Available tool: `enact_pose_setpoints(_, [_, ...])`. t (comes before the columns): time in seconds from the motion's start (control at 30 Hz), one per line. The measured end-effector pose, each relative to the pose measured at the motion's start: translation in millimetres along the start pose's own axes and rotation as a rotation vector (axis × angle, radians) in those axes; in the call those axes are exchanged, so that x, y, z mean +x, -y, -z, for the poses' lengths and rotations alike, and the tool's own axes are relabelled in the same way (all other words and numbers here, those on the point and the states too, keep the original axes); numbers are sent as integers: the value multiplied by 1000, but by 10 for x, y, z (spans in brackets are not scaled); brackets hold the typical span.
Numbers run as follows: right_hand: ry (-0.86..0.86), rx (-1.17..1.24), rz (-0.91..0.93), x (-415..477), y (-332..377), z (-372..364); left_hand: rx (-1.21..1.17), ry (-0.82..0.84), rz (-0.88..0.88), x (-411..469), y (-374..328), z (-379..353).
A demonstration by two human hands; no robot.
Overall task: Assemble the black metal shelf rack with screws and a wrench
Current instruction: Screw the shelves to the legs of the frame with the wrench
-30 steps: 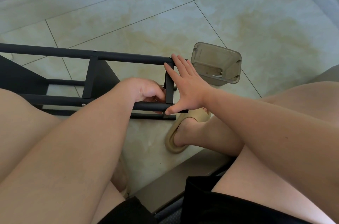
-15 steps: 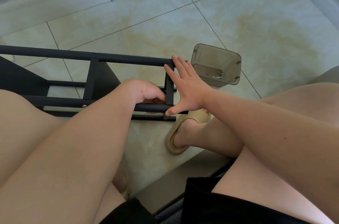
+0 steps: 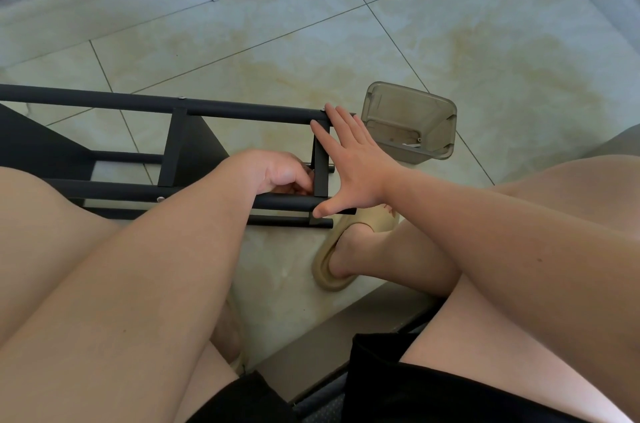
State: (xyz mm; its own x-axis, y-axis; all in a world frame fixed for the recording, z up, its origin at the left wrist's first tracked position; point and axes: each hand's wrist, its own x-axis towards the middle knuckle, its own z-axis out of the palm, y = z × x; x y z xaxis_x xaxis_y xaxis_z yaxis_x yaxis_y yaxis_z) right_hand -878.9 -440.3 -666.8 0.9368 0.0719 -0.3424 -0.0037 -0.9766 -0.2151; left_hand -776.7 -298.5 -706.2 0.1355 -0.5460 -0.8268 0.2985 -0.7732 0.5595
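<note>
- Hardly anything has moved since a second ago: the black rack (image 3: 171, 152) lies in the same spot, on its side on the tiled floor (image 3: 450, 24), and both hands stay at its right end
- The right hand (image 3: 349, 162) is spread flat with straight fingers, palm against the end crossbar (image 3: 320, 176); its fingertips reach the far tube (image 3: 242, 110) and its thumb lies on the near tube (image 3: 284, 203)
- The left hand (image 3: 280, 176) is curled inside the frame just left of that crossbar (what its fingers grasp, if anything, is hidden, so I cannot tell)
- Two silver screw heads (image 3: 180, 97) show on the tubes
- A smoky plastic container (image 3: 398, 103) lies tipped beside the rack's end, near a foot in a beige slipper (image 3: 370, 220)
</note>
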Motion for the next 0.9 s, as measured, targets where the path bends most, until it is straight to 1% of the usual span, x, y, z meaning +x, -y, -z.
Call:
enact_pose_setpoints(0.23, [6, 0, -2, -4, -2, 3, -179, 50, 14, -9, -3, 28])
enact_pose_setpoints(0.4, [1, 8, -2, -1, 2, -2, -75, 41, 100, 2, -2, 23])
enact_pose_setpoints(0.57, [-2, 7, -4, 3, -6, -6, -20, 31, 47, 13, -2, 10])
enact_pose_setpoints(0.9, [0, 8, 0, -1, -6, -6, -87, 48, 7, 12, 6, 11])
